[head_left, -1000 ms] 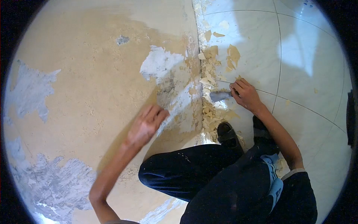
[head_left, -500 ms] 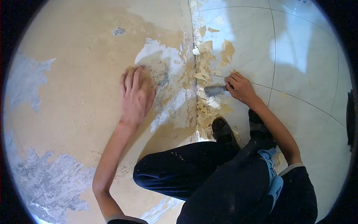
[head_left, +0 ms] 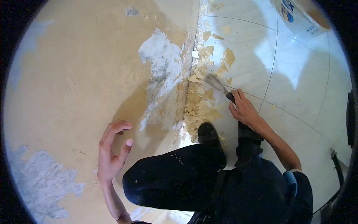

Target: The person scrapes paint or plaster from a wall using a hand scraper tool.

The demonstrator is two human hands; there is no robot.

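Note:
My right hand (head_left: 246,109) grips the dark handle of a putty knife (head_left: 217,84) just above the tiled floor. Its flat metal blade points toward the peeled paint flakes (head_left: 197,99) heaped along the foot of the wall. My left hand (head_left: 113,151) is by the yellowish wall (head_left: 82,97), thumb and fingers apart and loosely curved, with nothing in it. Up and right of that hand, a bare whitish patch (head_left: 160,54) shows where the paint is off.
A white bucket (head_left: 304,22) with printed pictures stands on the tiles at the upper right. Another scraped patch (head_left: 44,183) is at the lower left. My bent knee (head_left: 149,183) and dark sandal (head_left: 209,132) are close to the wall. A dark strap (head_left: 337,168) lies at the right edge.
My left hand has come off the bare patch and moved down toward my knee. My right hand has shifted slightly lower, the blade now angled up-left. The bucket has come into view.

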